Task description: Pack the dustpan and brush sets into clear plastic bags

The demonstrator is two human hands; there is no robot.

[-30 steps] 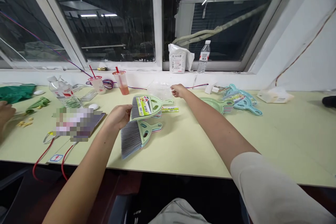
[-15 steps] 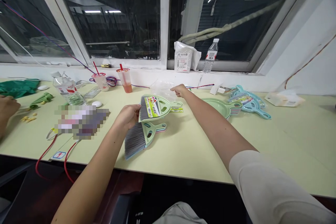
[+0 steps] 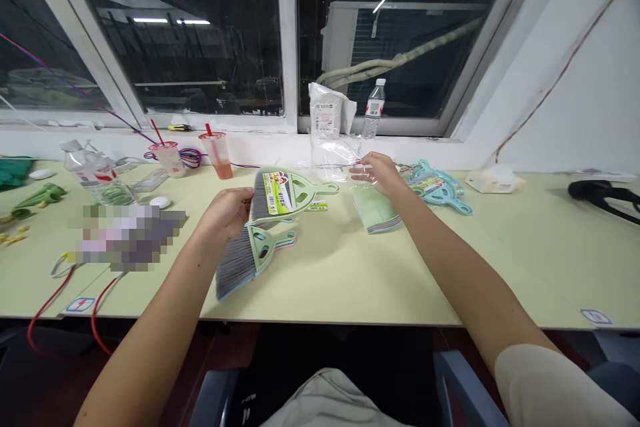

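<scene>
My left hand (image 3: 233, 210) is closed on the bristle end of a small hand brush (image 3: 300, 193) with a pale green handle and a printed label. Below it, more hand brushes (image 3: 240, 260) lie stacked on the table, green on top with pink and blue edges beneath. My right hand (image 3: 380, 170) pinches a clear plastic bag (image 3: 335, 153), which stands up crumpled against the wall under the sill. Partly hidden below my right forearm is a stack of dustpans (image 3: 373, 210), pale green uppermost. Beyond my wrist lies a blue brush-and-dustpan set (image 3: 440, 190) with a label.
Two drink cups (image 3: 217, 155) with red straws and a large plastic bottle (image 3: 95, 170) stand at the left. A water bottle (image 3: 374, 109) and a white package (image 3: 327, 110) are on the sill. A black object (image 3: 600, 197) lies far right. Red cables hang over the front edge.
My right hand has taken hold of the plastic bag and raised it from the table. The view has turned right. My left hand still holds the labelled brush.
</scene>
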